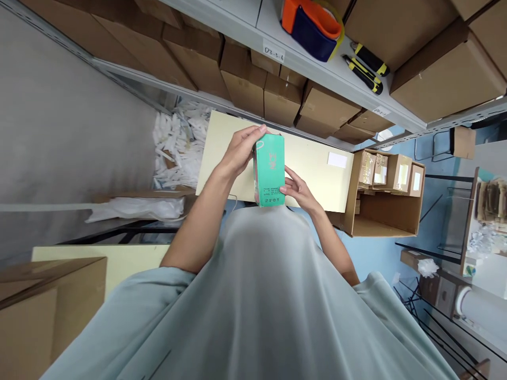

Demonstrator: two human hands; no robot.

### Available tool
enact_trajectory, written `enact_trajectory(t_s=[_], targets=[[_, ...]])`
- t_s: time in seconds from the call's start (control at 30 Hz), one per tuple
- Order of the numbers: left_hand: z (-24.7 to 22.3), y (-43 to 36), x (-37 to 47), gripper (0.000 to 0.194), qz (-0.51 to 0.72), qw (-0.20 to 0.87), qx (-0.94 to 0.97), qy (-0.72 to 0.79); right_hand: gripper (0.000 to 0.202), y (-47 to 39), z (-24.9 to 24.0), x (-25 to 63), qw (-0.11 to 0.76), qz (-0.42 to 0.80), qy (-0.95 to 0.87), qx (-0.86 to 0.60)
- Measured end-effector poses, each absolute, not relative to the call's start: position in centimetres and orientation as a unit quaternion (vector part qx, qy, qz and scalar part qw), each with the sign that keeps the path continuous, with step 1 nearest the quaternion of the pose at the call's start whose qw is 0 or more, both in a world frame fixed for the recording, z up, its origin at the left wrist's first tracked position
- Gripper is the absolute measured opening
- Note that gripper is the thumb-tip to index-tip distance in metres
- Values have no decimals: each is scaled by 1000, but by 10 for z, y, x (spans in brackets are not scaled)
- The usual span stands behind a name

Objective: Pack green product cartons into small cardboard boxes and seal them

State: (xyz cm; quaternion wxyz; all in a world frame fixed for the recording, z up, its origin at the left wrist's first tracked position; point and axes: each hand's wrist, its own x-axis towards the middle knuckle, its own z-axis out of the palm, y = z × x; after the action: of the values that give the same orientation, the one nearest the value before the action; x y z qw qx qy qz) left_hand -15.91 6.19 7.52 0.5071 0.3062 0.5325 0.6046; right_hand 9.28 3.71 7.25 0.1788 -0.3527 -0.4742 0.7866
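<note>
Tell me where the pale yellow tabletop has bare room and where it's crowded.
Right: bare pale yellow tabletop between the right hand and the open brown cardboard carton, around the flat white rectangle. Left: another patch between the left hand and the heap of white scraps. Crowded: the middle, under both hands and the green rectangular box.

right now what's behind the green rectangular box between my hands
The pale yellow rectangular tabletop shows past both sides of the green rectangular box, held between your left hand and right hand. The stretch directly behind the box is covered, so anything lying there can't be seen.
</note>
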Motion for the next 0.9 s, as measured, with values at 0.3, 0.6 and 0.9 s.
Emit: enact_trajectory(t_s=[0.3, 0.6, 0.9], targets=[[76, 31, -133, 71, 635, 553, 240, 483, 93, 33, 71, 95, 171, 842, -396, -323], [77, 29, -127, 65, 605, 480, 282, 569, 95, 83, 94, 86, 231, 658, -589, -408], [88, 22, -131, 73, 572, 509, 341, 545, 85, 97, 89, 77, 211, 654, -624, -372]])
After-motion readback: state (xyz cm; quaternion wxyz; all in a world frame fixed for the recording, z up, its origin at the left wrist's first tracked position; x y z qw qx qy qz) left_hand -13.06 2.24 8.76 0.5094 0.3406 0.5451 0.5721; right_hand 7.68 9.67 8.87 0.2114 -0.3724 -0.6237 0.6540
